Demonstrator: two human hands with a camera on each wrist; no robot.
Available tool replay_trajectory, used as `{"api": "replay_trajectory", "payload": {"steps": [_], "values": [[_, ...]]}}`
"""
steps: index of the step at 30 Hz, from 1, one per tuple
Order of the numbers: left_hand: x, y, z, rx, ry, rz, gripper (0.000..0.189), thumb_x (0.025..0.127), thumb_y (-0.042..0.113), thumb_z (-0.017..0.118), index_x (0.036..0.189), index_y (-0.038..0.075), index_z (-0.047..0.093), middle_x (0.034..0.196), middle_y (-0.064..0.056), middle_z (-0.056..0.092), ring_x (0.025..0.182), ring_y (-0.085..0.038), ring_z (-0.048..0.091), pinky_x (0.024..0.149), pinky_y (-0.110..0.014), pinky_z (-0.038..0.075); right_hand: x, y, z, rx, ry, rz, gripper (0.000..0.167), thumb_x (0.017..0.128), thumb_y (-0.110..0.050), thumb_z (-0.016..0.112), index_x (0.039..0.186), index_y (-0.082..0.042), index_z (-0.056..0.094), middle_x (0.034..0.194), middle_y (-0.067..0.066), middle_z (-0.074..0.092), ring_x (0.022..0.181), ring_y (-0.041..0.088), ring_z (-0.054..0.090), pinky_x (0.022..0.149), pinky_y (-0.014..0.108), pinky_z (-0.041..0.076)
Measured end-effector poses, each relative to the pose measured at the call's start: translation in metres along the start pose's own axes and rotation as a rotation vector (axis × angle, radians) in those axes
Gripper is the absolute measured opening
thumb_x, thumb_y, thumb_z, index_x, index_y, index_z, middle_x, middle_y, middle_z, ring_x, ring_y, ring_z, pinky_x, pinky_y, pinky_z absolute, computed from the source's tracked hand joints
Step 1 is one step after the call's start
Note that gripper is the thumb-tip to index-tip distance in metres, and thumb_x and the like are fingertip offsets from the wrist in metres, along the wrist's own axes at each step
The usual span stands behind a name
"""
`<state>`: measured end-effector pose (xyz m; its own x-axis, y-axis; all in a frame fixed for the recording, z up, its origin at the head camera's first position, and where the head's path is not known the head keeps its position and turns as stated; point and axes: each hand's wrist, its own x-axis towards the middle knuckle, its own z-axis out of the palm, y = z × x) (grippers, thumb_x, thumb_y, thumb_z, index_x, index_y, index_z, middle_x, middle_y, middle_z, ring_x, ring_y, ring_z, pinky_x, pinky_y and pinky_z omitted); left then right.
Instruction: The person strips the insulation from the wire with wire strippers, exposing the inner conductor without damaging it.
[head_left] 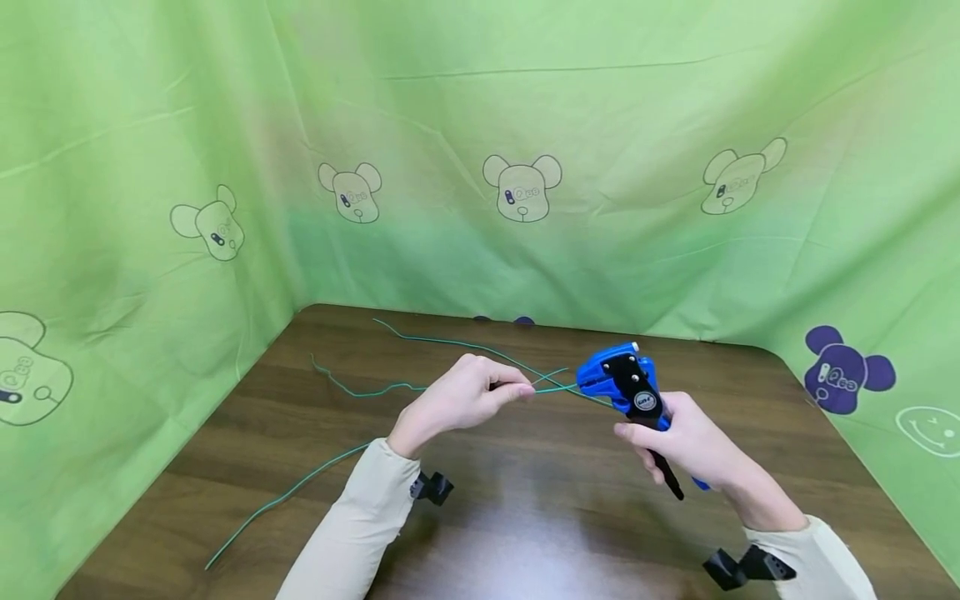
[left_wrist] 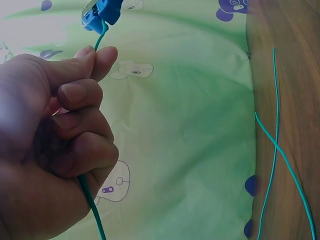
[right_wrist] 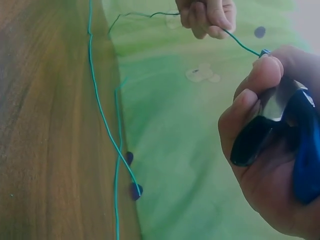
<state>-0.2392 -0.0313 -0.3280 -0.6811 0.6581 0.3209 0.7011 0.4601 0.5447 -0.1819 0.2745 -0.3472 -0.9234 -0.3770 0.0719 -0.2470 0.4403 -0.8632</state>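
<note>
A thin green wire (head_left: pixel 553 389) is pinched between the thumb and fingertips of my left hand (head_left: pixel 465 392), other fingers curled in. From the pinch, one end runs to the head of a blue and black wire stripper (head_left: pixel 633 387). In the left wrist view, this wire (left_wrist: pixel 100 39) meets the blue stripper head (left_wrist: pixel 102 14), and more of it leaves below the curled fingers. My right hand (head_left: pixel 690 437) grips the stripper by its handles, head tilted up and toward the left hand. The right wrist view shows a blue handle (right_wrist: pixel 310 165) against the palm.
More green wire lies on the brown wooden table (head_left: pixel 525 517): a long strand (head_left: pixel 442 340) at the back and a length (head_left: pixel 288 492) at the front left. Two strands cross near the stripper. A green printed cloth (head_left: pixel 450 250) hangs around the table's back and sides.
</note>
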Motion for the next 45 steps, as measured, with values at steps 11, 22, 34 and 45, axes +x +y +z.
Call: {"api": "replay_trajectory", "payload": {"steps": [11, 22, 34, 45], "values": [[0.000, 0.001, 0.002, -0.015, 0.041, 0.017, 0.015, 0.098, 0.027, 0.062, 0.094, 0.025, 0.076, 0.085, 0.016, 0.069, 0.064, 0.002, 0.047, 0.066, -0.017, 0.044, 0.001, 0.003, -0.003, 0.162, -0.075, -0.017, 0.028, 0.098, -0.011, 0.057, 0.076, 0.004, 0.050, 0.054, -0.002, 0.056, 0.038, 0.021, 0.057, 0.041, 0.042, 0.045], [-0.006, -0.020, -0.011, -0.050, 0.101, -0.030, 0.014, 0.096, 0.023, 0.063, 0.086, 0.024, 0.073, 0.077, 0.011, 0.064, 0.058, 0.001, 0.035, 0.061, -0.016, 0.035, -0.012, 0.016, -0.046, 0.358, 0.001, -0.025, 0.020, 0.103, -0.005, 0.044, 0.083, -0.007, 0.049, 0.058, -0.004, 0.057, 0.043, 0.015, 0.059, 0.041, 0.039, 0.046], [-0.002, -0.024, 0.002, -0.061, 0.048, -0.074, 0.018, 0.097, 0.029, 0.061, 0.079, 0.030, 0.064, 0.069, 0.015, 0.051, 0.061, 0.003, 0.038, 0.063, -0.017, 0.037, -0.012, 0.015, -0.053, 0.006, 0.049, 0.040, 0.017, 0.100, -0.017, 0.055, 0.101, 0.000, 0.059, 0.065, 0.002, 0.064, 0.056, 0.031, 0.066, 0.064, 0.036, 0.054], [0.002, -0.033, 0.010, -0.063, 0.002, -0.130, 0.013, 0.097, 0.032, 0.061, 0.088, 0.030, 0.071, 0.073, 0.014, 0.059, 0.062, 0.001, 0.045, 0.062, -0.019, 0.042, -0.014, 0.015, -0.058, -0.293, 0.105, 0.020, 0.024, 0.102, -0.026, 0.054, 0.099, -0.004, 0.063, 0.077, 0.001, 0.071, 0.073, 0.016, 0.069, 0.074, 0.022, 0.049]]}}
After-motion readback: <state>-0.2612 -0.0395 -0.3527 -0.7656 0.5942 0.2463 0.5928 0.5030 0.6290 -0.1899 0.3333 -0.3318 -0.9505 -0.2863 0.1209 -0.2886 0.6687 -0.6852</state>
